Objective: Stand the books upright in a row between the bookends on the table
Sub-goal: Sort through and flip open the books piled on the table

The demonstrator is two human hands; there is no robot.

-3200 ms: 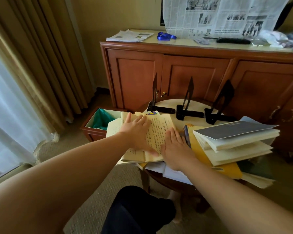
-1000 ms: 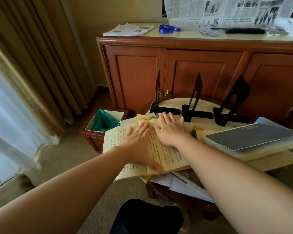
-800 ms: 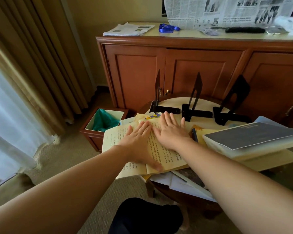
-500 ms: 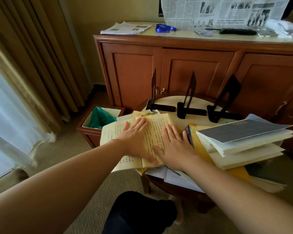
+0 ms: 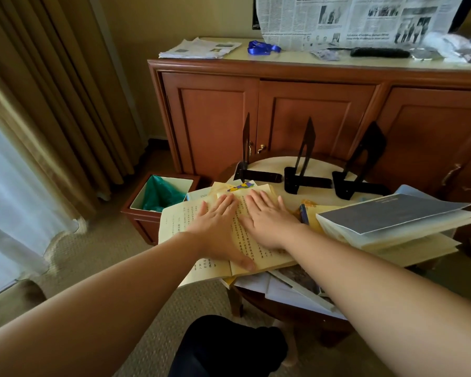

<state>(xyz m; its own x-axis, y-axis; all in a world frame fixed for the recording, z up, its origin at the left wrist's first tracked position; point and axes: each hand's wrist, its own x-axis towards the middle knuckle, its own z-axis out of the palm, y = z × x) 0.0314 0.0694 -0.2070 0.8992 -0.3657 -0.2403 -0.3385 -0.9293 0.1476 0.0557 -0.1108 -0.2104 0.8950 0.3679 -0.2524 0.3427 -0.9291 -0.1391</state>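
Yellowed pages of the open book [image 5: 223, 235] lay flat under both spread palms, left hand [image 5: 215, 227] beside right hand [image 5: 267, 221], fingers open and gripping nothing, its spine running away toward the black bookends [image 5: 305, 170] standing beyond on the bench [image 5: 272, 164].

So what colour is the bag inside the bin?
Green, in the head view: the bag lines the bin.

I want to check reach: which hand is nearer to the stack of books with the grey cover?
The right hand: it lies flat just left of the stack. The left hand lies farther left, beyond it.
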